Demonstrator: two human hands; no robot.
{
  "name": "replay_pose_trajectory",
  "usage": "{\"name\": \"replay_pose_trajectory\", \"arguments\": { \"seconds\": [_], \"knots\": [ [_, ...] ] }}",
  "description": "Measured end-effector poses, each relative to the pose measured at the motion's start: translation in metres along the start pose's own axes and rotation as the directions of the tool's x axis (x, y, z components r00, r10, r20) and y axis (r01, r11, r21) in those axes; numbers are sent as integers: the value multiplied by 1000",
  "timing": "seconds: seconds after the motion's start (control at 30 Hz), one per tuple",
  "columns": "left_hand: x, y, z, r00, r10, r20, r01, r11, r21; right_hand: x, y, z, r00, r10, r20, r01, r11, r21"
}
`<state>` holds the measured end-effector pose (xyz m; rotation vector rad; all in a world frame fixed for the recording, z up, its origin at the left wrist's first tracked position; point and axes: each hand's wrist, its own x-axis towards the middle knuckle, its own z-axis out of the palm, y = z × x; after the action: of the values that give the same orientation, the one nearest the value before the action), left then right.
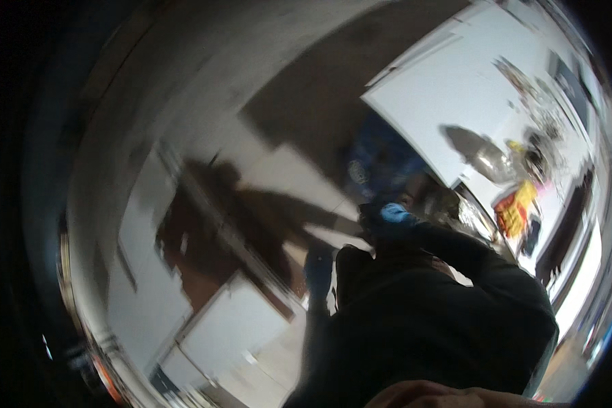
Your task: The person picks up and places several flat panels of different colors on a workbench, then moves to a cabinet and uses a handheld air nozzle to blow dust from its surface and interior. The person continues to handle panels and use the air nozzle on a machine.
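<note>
My right hand [396, 213], in a light blue glove, is in front of my body below the corner of a white table [428, 88]. Its fingers are smeared by motion, and a dark patch beside it hides whether it holds anything. My left hand [318, 268] seems to hang low at my left side, gloved in darker blue and mostly in shadow. How its fingers are set does not show. Nearest the right hand are a dark blue container [377, 160] under the table edge and a shiny, crumpled-looking thing [472, 214].
On the table lie a clear, shiny object [493, 163], a yellow and red packet [515, 209] and several blurred small items. White panels or a low cabinet [234, 326] stand at the lower left. My shadow falls across the floor [272, 170] and those panels.
</note>
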<state>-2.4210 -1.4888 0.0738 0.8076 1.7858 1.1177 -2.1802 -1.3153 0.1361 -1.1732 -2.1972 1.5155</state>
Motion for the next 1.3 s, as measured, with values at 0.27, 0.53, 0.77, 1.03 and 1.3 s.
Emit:
{"name": "replay_pose_trajectory", "arguments": {
  "seconds": [0.27, 0.53, 0.77, 1.03, 1.3],
  "knots": [
    [90, 26, 13, 817, -35, 575, -184, 930, 318, -126, 26, -56, 536, -23, -844, -193, 970, -150],
    [29, 134, 157, 634, 25, 773, -411, 857, 310, -485, 138, -95, -454, -25, -890, -842, 337, 421],
    [-98, 137, 334, 488, -22, 873, -510, 804, 305, -657, 266, -158, -536, 421, -732, -811, -13, 585],
    [-240, 130, 477, 108, -109, 988, -337, 931, 140, -726, 313, -214, -441, 609, -660, -743, 165, 649],
    [-298, 167, 590, -72, 136, 988, -473, 868, -154, -744, 232, -215, -88, 632, -770, 183, 770, 611]
  ]
}}
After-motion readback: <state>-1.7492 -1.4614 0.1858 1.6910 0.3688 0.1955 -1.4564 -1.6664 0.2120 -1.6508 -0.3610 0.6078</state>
